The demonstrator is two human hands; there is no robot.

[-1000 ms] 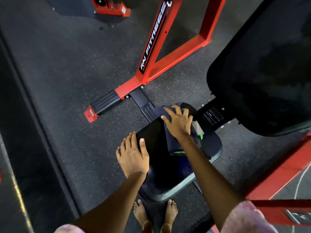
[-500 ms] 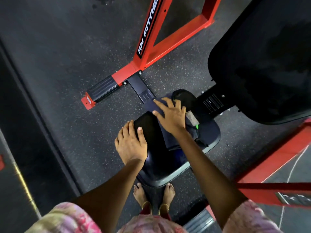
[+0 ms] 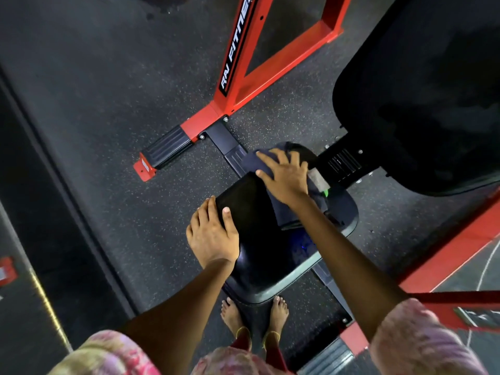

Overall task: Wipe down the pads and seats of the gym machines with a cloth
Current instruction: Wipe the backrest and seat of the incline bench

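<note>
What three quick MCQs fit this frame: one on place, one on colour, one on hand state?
1. Where does the dark blue folded cloth lie?
A. on the floor
B. on the far part of the black padded seat
C. on the large black back pad

2. What colour is the steel machine frame lettered in white?
A. red
B. yellow
C. grey

3. How does the right hand meet the cloth?
A. bunches it in a fist
B. hovers clear of it
C. presses it with fingers spread flat

Key: 1 B, the cloth sits on the seat's far end under the right hand. 2 A, the frame's beams are red beside the speckled floor. 3 C, the fingers lie straight on the cloth, while the left hand rests on the seat's left edge.
</note>
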